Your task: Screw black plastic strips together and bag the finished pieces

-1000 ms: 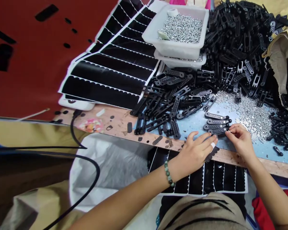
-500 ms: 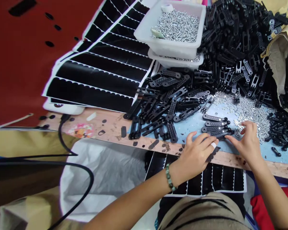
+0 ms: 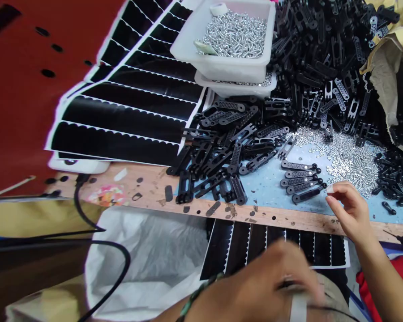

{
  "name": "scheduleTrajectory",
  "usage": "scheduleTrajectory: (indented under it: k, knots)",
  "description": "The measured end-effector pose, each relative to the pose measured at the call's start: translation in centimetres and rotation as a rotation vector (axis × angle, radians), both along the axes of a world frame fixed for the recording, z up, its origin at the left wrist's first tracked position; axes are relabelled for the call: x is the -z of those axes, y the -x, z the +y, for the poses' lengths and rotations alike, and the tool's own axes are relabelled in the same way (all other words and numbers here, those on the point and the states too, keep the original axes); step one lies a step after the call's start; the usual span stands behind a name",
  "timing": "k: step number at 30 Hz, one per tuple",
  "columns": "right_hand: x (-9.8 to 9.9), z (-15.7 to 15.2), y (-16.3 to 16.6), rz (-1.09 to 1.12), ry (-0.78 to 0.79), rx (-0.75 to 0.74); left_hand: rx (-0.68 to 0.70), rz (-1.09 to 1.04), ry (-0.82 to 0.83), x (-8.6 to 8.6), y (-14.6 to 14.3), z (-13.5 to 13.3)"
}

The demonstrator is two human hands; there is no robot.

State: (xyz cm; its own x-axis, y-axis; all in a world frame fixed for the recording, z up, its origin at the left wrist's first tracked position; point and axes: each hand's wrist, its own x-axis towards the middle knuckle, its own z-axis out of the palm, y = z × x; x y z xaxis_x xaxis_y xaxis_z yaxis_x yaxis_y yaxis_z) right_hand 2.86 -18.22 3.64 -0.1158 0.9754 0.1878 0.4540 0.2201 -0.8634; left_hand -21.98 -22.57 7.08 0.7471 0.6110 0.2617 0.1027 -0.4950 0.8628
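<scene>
My right hand (image 3: 347, 208) hovers at the table's front edge beside a short row of black slotted plastic strips (image 3: 300, 181). Its thumb and forefinger are pinched on something small and pale that I cannot make out. Loose silver screws and nuts (image 3: 351, 156) lie just behind it on the blue mat. My left hand (image 3: 272, 286) is low in front of my lap, smeared by motion, over a black scalloped sticker sheet (image 3: 275, 243). Its fingers cannot be read.
A big heap of black plastic strips (image 3: 309, 58) fills the back right. Two stacked white tubs (image 3: 221, 67) hold screws. Black scalloped sticker sheets (image 3: 127, 112) fan out at left. A black cable (image 3: 87, 219) and white bag (image 3: 151, 250) hang below the wooden table edge (image 3: 221, 212).
My left hand left the row of strips and swept down toward my lap, now blurred. My right hand drew back slightly to the right with a pinch. The view shifted a little.
</scene>
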Motion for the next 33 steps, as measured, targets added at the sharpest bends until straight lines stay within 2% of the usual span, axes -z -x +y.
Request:
scheduleTrajectory:
  k: [1,2,3,6,8,10,13,15,16,18,22,26,33]
  knots:
    - [-0.4,0.0,0.3,0.040,0.017,-0.058,-0.025,-0.022,0.118,0.2,-0.4,1.2]
    - [-0.7,-0.1,0.7,0.065,0.031,-0.129,-0.170,-0.050,0.199,0.5,-0.8,2.2]
    - [-1.1,-0.1,1.2,0.067,0.043,-0.210,-0.223,-0.045,0.253,0.9,-1.2,2.9]
    - [-2.1,0.0,2.6,-0.029,0.055,-0.424,-0.329,-0.019,0.305,2.4,-2.2,3.4]
    - [-2.3,0.1,3.1,-0.089,0.059,-0.481,-0.364,-0.005,0.293,3.1,-2.4,3.0]
    - [-2.1,0.4,2.9,-0.085,0.067,-0.410,-0.452,0.014,0.230,3.6,-2.1,2.7]
    - [-0.9,1.1,2.3,0.046,0.146,-0.073,-0.593,0.134,-0.013,4.3,-1.6,2.8]
    - [0.3,1.6,2.1,0.170,0.272,0.102,-0.590,0.274,-0.187,4.9,-1.4,3.1]
    - [1.0,1.8,2.2,0.218,0.339,0.142,-0.565,0.337,-0.248,5.2,-1.5,3.2]
    - [2.2,1.9,2.5,0.252,0.421,0.173,-0.511,0.419,-0.320,5.9,-1.6,3.4]
    - [3.3,2.0,2.9,0.155,0.410,0.200,-0.453,0.466,-0.372,6.7,-1.9,3.6]
    - [3.3,2.3,2.7,0.099,0.429,0.160,-0.441,0.478,-0.383,6.6,-2.1,3.9]
    - [2.9,2.7,2.7,0.242,0.506,0.171,-0.435,0.472,-0.362,6.2,-2.3,4.1]
